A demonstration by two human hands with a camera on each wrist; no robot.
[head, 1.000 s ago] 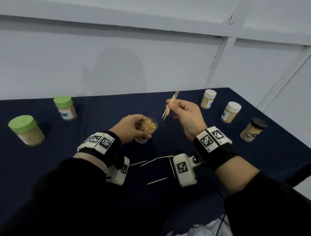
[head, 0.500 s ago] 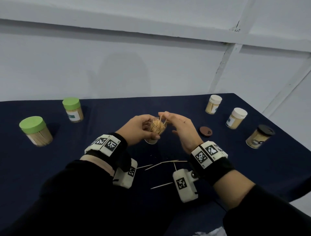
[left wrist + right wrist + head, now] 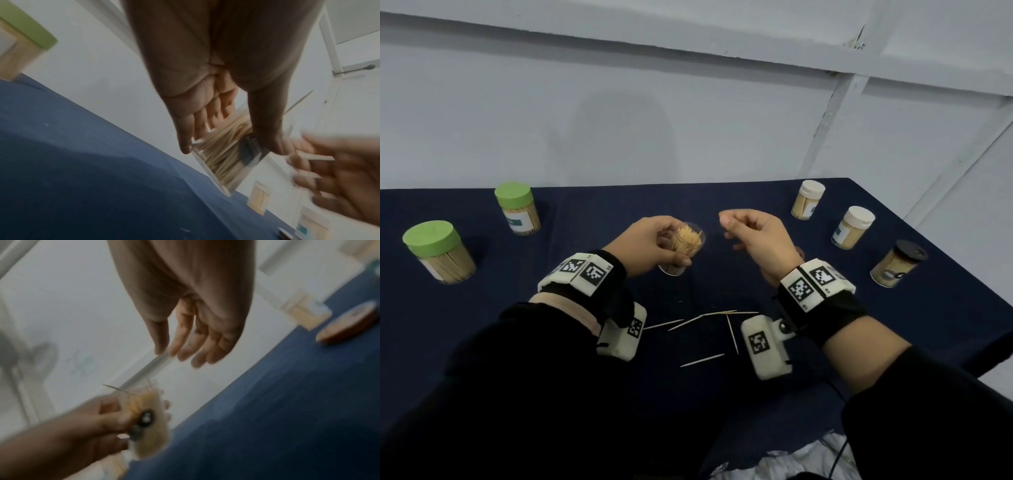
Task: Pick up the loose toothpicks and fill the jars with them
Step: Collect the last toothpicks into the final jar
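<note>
Left hand (image 3: 654, 245) grips clear open jar of pale toothpicks (image 3: 683, 248), tilted; right hand (image 3: 755, 240) beside it, fingers loosely curled, empty.

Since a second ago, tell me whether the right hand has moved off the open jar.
Yes. The right hand was at the mouth of the open jar half a second ago; now it sits apart to the right, toward the white-lidded jars, holding nothing.

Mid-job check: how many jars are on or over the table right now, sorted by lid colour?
Green-lid jars: 2
White-lid jars: 2
Black-lid jar: 1
Lidless jar: 1
Total: 6
</note>
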